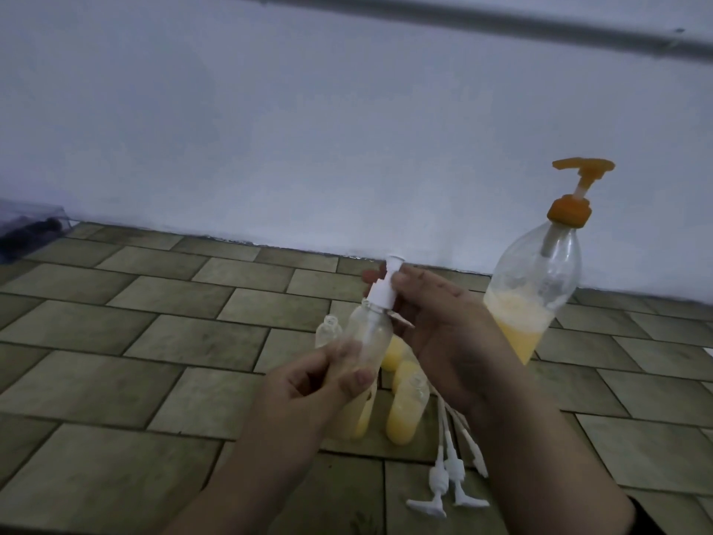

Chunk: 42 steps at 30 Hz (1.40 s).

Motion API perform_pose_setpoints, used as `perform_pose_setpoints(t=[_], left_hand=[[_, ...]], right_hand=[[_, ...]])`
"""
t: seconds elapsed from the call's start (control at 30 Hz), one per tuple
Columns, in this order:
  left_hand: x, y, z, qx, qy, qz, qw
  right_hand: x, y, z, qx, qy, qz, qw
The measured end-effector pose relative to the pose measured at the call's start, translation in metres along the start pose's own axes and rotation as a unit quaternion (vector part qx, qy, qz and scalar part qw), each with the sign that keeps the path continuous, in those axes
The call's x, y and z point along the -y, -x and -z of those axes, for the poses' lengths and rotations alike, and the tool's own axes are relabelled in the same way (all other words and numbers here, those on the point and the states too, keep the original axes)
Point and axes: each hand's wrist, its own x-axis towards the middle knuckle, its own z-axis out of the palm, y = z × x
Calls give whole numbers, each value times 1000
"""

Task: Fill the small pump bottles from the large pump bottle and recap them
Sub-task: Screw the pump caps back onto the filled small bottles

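My left hand grips a small clear bottle by its lower half and holds it tilted above the floor. A white pump cap sits on its neck, and the fingers of my right hand pinch that cap. Behind and below stand several small open bottles: some hold yellow liquid, and one looks clear. The large pump bottle with an orange pump head stands to the right, about a third full of yellow liquid. Loose white pump caps lie on the floor below my right wrist.
Everything rests on a brown tiled floor that meets a pale wall. A dark clear-walled box sits at the far left by the wall. A grey pipe crosses the top of the view.
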Motion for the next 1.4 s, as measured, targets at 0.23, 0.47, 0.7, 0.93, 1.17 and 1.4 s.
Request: perform_pose_setpoints(t=[0.23,0.47,0.7,0.93,1.17,1.4], left_hand=[[1,-5,-3,11,7,5,1000],[2,-4,-7,6,-3,13,1000],[0,0,-8,-4,-43,-17,999],[0,-3,-5,-17,-101,-62,993],[-11,-9,1,-78,-149,-124,978],[25,-45,65,-198,-187,-53,961]], right_hand=[[-10,0,-1,-21,-50,-34,998],[-6,2,6,-40,-19,-21,999],[-2,7,11,-41,26,6,999],[7,12,7,-22,69,27,997],[34,29,14,-33,351,90,932],[-8,67,87,50,657,66,750]])
